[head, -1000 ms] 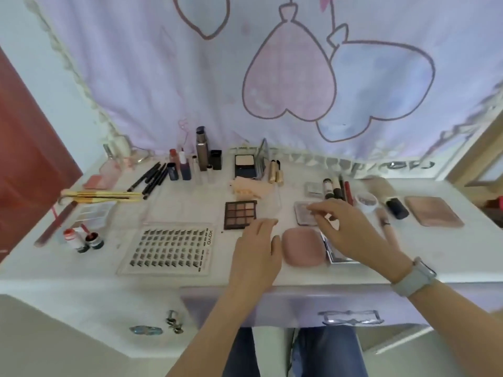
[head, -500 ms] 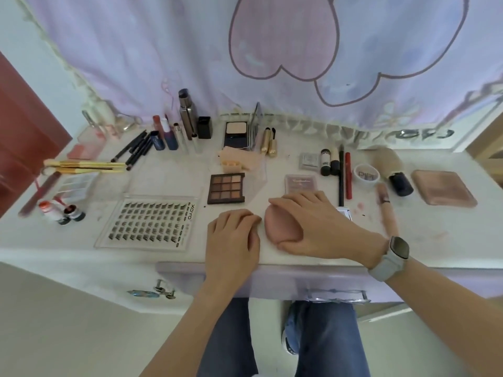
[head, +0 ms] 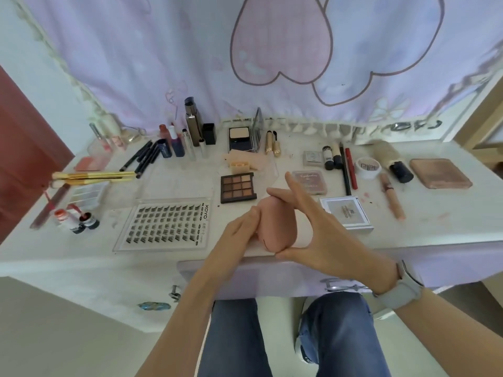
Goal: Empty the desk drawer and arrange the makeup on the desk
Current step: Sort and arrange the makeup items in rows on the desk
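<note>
Gripping one pink case (head: 276,227), the right hand (head: 321,227) pinched its ends; the flat left hand (head: 239,235) touched it. One nine-pan palette (head: 238,187) lay behind.

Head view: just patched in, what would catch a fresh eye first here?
The pink case held up over the desk's front edge, pinched by the right hand with the left hand's fingers against its side. Next, the clear lash tray at front left, and the brown eyeshadow palette just behind the case.
</note>
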The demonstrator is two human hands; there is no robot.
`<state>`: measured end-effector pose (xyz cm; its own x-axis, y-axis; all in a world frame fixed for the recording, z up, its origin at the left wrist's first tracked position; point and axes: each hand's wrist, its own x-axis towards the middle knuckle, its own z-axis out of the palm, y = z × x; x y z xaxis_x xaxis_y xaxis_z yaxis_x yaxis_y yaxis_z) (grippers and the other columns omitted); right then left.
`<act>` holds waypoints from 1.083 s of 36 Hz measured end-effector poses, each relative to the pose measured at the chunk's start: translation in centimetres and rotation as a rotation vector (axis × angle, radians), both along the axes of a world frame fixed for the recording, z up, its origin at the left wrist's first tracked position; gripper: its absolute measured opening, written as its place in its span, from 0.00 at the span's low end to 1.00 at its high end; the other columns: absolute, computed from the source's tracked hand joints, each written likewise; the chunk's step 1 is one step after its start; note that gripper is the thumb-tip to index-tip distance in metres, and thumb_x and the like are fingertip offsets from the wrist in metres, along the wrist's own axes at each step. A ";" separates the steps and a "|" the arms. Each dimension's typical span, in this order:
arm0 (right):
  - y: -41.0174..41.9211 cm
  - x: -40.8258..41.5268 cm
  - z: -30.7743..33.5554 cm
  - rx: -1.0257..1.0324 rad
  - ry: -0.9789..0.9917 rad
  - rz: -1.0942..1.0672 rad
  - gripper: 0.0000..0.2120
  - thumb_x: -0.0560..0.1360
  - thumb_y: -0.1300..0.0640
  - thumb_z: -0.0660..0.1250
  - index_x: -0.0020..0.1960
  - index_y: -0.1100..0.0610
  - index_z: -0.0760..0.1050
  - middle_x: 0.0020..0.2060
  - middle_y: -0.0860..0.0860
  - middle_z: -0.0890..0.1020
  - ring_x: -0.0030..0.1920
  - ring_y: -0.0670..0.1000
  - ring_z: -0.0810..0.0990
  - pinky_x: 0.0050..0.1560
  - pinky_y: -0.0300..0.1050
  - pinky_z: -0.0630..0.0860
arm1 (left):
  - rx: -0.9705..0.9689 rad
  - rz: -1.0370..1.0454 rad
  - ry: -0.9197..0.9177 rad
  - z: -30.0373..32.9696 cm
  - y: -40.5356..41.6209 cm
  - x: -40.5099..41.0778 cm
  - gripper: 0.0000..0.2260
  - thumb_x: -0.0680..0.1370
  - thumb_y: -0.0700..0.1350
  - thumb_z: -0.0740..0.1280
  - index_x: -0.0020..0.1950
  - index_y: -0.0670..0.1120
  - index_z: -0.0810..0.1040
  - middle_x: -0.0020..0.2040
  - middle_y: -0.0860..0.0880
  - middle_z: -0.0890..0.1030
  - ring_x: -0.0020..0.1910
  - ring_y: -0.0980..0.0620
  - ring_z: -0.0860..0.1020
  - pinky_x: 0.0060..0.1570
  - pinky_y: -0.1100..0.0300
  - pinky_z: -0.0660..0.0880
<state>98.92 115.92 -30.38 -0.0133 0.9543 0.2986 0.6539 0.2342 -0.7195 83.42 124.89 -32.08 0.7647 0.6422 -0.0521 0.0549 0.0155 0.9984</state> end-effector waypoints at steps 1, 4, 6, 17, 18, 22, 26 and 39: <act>0.0 -0.2 -0.2 0.006 0.011 0.004 0.52 0.66 0.50 0.74 0.73 0.36 0.37 0.70 0.33 0.63 0.72 0.39 0.60 0.68 0.29 0.55 | -0.044 -0.038 -0.031 -0.1 0.1 -0.4 0.24 0.72 0.66 0.56 0.60 0.55 0.76 0.59 0.50 0.81 0.61 0.52 0.77 0.63 0.52 0.70; 0.3 -0.6 -0.5 0.001 0.011 0.012 0.55 0.66 0.54 0.75 0.74 0.38 0.36 0.72 0.35 0.61 0.73 0.39 0.56 0.68 0.28 0.53 | -0.111 -0.084 -0.108 -0.2 0.6 -1.0 0.28 0.75 0.62 0.62 0.68 0.46 0.70 0.64 0.48 0.77 0.65 0.50 0.74 0.65 0.49 0.69; 0.8 -0.7 -0.6 -0.019 -0.035 0.010 0.56 0.66 0.55 0.76 0.73 0.36 0.35 0.73 0.35 0.57 0.73 0.37 0.54 0.68 0.27 0.53 | -0.101 -0.038 -0.132 -0.2 0.7 -1.1 0.29 0.73 0.59 0.63 0.69 0.45 0.69 0.64 0.48 0.77 0.65 0.49 0.74 0.63 0.50 0.71; 0.7 -0.6 -0.3 -0.069 0.249 -0.138 0.15 0.78 0.63 0.61 0.60 0.47 0.72 0.59 0.40 0.76 0.60 0.35 0.73 0.60 0.30 0.69 | 0.231 0.324 -0.209 -1.2 -0.1 -0.4 0.28 0.66 0.49 0.71 0.65 0.53 0.70 0.62 0.51 0.76 0.61 0.57 0.75 0.54 0.66 0.75; 1.0 -0.8 0.0 -0.081 0.303 -0.159 0.14 0.78 0.62 0.60 0.59 0.46 0.73 0.56 0.40 0.78 0.58 0.36 0.75 0.57 0.30 0.71 | 0.259 0.321 -0.198 -1.4 -0.2 -0.2 0.29 0.65 0.49 0.71 0.65 0.51 0.70 0.63 0.49 0.75 0.62 0.55 0.74 0.56 0.63 0.75; 2.6 -1.2 1.0 -0.158 0.293 -0.189 0.12 0.77 0.60 0.62 0.57 0.49 0.77 0.54 0.46 0.81 0.55 0.41 0.78 0.57 0.38 0.75 | 0.329 0.305 -0.182 -1.7 -0.2 0.0 0.30 0.65 0.48 0.73 0.65 0.48 0.68 0.63 0.49 0.73 0.64 0.53 0.72 0.60 0.55 0.74; 3.6 -1.1 1.4 -0.222 0.224 -0.199 0.12 0.75 0.56 0.65 0.58 0.52 0.76 0.54 0.44 0.80 0.54 0.41 0.78 0.58 0.42 0.75 | 0.385 0.289 -0.131 -2.1 0.1 0.0 0.31 0.65 0.49 0.74 0.65 0.48 0.67 0.62 0.52 0.74 0.64 0.57 0.72 0.60 0.61 0.73; 4.4 -2.6 1.5 -0.170 -0.154 -0.285 0.14 0.73 0.48 0.65 0.57 0.49 0.75 0.53 0.45 0.77 0.53 0.46 0.76 0.52 0.40 0.73 | 0.562 0.361 0.059 -2.9 -0.1 0.6 0.39 0.66 0.52 0.75 0.72 0.55 0.60 0.62 0.68 0.64 0.63 0.63 0.69 0.59 0.76 0.64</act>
<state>96.31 120.31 -28.86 0.2283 0.9618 0.1508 0.7794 -0.0877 -0.6204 84.05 124.82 -34.98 0.5029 0.7989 0.3299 0.1990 -0.4785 0.8552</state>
